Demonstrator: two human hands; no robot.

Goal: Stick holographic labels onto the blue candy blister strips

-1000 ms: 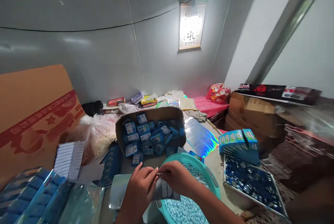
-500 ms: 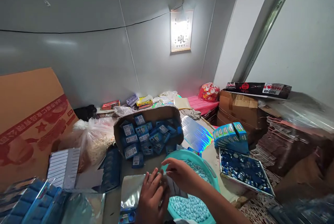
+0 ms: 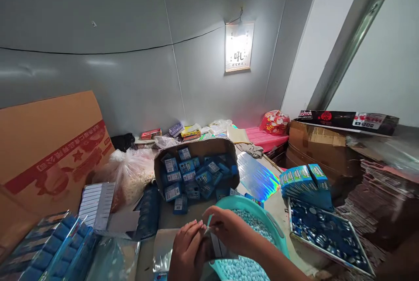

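Low in the middle, my left hand and my right hand come together over the near left edge of a turquoise basin. My left hand is closed around what looks like a small carton, mostly hidden, with a pale grey panel showing below my right hand. The fingers of my right hand pinch at its top, where a thin teal edge shows. Light blue candy-like pellets fill much of the basin. Silvery film lies left of my left hand.
Behind my hands, a cardboard box lies tipped, holding several small blue cartons. To the right are a tray of shiny blue packets and upright blue boxes. A tied clear bag and blue trays stand left.
The view has turned a little left and up, so the scene sits further right and lower. My hands stay together, and my right fingers have drawn in around the teal edge.
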